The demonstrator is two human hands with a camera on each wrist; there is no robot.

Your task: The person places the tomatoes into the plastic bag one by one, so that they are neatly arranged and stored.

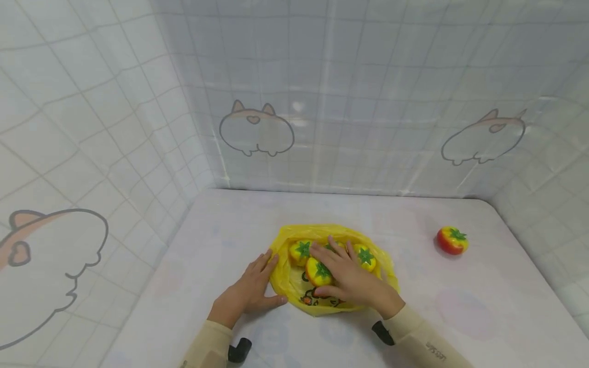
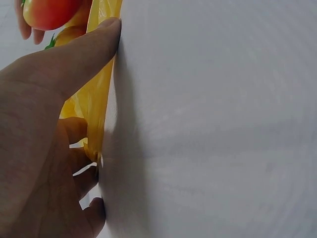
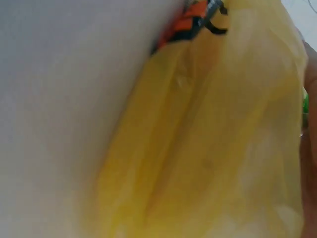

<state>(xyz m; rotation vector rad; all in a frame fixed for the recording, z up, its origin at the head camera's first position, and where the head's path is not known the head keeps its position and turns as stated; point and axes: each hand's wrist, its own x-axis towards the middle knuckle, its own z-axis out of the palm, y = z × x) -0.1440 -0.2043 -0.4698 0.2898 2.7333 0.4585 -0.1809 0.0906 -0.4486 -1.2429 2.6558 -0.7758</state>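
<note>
A yellow plastic bag [image 1: 386, 255] lies spread on the table with its mouth open upward. Inside it are several red-and-yellow tomatoes with green star-shaped tops, among them one on the left [image 1: 301, 250] and one on the right [image 1: 365, 257]. My right hand [image 1: 354, 278] reaches over the bag, thumb and fingers spanning the front tomato [image 1: 318, 272]; the left wrist view shows this tomato [image 2: 49, 11] raised, fingers behind it. At the bag's left rim my left hand [image 1: 250, 286] lies with thumb and fingers spread, touching the yellow plastic [image 2: 101, 94].
Another tomato [image 1: 452, 240] sits alone on the table at the right. The white table [image 1: 221, 225] is enclosed at the back and sides by hanging grid-patterned sheets [image 1: 368, 92]. Dark printed artwork [image 1: 317, 298] shows on the bag's front part.
</note>
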